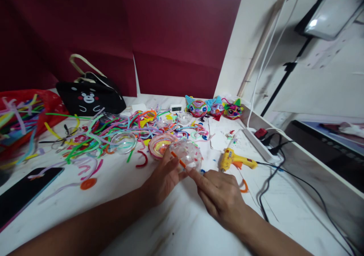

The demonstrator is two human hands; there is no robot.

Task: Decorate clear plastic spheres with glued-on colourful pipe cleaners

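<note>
My left hand (pixel 165 172) grips a clear plastic half-ball (pixel 190 153) dotted with small red and white bits. An orange pipe cleaner strip (pixel 178 160) lies along the side of the half-ball facing me. The index finger of my right hand (pixel 217 191) reaches to the lower end of that strip and touches it; the other fingers are curled, and I cannot see anything held in them. Just behind the half-ball sits a bowl-shaped piece covered in coiled colours (pixel 159 146). To the right, a yellow glue gun (pixel 234 160) lies on its side.
Tangled pipe cleaners (pixel 96 134) spread over the left and middle of the table. Another clear half-ball (pixel 123 142) stands among them. Colourful animal-face ornaments (pixel 197 108) line the back. A phone (pixel 25 191) lies at left, a power strip (pixel 260 144) at right, with black cables trailing.
</note>
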